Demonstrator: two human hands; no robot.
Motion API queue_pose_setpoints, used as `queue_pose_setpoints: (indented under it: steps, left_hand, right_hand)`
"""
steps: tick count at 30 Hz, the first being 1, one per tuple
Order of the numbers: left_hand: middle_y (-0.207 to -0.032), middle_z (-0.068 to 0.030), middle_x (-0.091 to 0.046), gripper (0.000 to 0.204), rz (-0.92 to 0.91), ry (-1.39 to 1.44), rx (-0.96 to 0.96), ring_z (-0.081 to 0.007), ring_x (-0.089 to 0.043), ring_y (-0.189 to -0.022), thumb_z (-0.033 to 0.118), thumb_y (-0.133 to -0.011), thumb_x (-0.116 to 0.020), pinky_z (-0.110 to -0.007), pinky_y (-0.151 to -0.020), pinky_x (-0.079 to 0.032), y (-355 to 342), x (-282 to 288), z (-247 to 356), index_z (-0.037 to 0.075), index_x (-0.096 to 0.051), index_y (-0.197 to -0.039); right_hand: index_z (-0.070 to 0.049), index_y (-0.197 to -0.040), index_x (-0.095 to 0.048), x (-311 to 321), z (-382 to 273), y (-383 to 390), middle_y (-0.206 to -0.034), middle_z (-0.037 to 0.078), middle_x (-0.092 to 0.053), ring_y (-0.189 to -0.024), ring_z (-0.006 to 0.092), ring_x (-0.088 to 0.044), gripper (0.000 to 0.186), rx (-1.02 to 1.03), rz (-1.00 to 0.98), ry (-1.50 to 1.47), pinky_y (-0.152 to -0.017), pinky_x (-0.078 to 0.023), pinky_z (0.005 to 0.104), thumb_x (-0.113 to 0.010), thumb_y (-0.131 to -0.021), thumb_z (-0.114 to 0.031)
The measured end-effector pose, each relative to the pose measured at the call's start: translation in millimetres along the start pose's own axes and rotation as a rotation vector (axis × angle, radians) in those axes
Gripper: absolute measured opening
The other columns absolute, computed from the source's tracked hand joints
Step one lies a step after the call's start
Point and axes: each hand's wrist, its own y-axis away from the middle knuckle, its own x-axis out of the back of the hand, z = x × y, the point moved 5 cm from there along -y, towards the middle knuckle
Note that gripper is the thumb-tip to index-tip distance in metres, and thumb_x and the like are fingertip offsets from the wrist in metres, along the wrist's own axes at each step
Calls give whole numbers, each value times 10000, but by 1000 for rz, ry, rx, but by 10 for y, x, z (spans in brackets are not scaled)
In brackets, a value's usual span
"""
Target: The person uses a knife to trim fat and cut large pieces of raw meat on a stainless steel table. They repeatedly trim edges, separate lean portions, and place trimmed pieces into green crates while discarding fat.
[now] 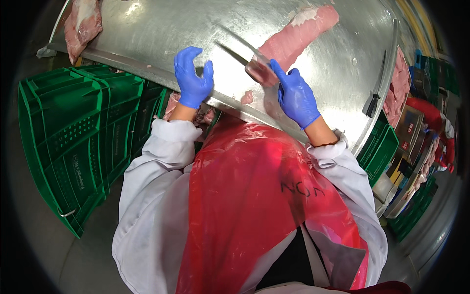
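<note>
My right hand (297,98), in a blue glove, is closed round a knife, its handle hidden in my grip. The knife's blade (245,44) points up and left above the metal table (156,34), a little blurred. Behind that hand lies a long pink piece of meat (303,36), its near end by the blade. A small meat scrap (247,97) rests near the table's front edge. Over this edge, to the left, my gloved left hand (192,81) holds nothing; its fingers are curved, with thumb and forefinger apart.
Green crates (63,132) stand at the left; another green crate (379,147) is below the table's right side. A second knife with a black handle (373,104) lies by the right rim. Another meat piece (83,29) hangs over the far-left edge. Someone in red sleeves (431,112) works at far right.
</note>
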Motion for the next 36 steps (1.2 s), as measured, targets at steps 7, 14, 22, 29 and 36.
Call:
queue_pose_setpoints:
  steps: [7, 14, 22, 29, 36]
  left_hand:
    - [-1632, -145, -318, 621, -515, -224, -262, -422, -233, -1501, 402, -869, -691, -614, -1173, -180, 346, -344, 882, 233, -567, -1454]
    - [-1668, -199, -232, 632, -552, -774, 113, -475, -153, -1529, 494, -961, -591, -675, -1176, -111, 711, -134, -228, 131, -533, -1475]
    - [-1580, -227, -353, 561, -218, -568, 43, -469, -272, -1466, 432, -965, -620, -650, -1126, -220, 525, 107, -271, 71, -569, -1390]
    - [-1268, -189, -597, 434, -82, -396, 48, -407, -499, -1216, 325, -911, -713, -543, -1051, -353, 424, 87, -180, 60, -619, -1241]
    - [-920, -151, -671, 360, -154, -1, 209, -345, -632, -849, 338, -820, -802, -453, -792, -507, 450, -705, 152, 33, -661, -952]
  right_hand:
    - [-137, -1409, -580, 50, -182, 176, -971, 197, -570, -784, 366, -602, 537, 205, 89, 85, -685, -513, 451, -619, -876, -82]
    - [-142, -1467, -531, 158, 122, 669, -922, 216, -603, -807, 399, -637, 561, 60, -156, 122, -729, -520, 467, -578, -916, -46]
    - [-259, -1638, -209, -484, 343, -83, -762, 223, -683, -619, 305, -685, 715, -307, -187, -430, -658, -558, 425, -490, -992, -135]
    - [-264, -1645, -186, -562, 331, 1098, -652, 128, -628, -501, 223, -600, 707, -288, -352, -441, -569, -530, 373, -480, -1013, -152]
    - [-273, -1643, -226, 495, 569, 1688, -684, 29, -577, -484, 86, -503, 687, -569, -412, -875, -487, -465, 256, -474, -1026, -101]
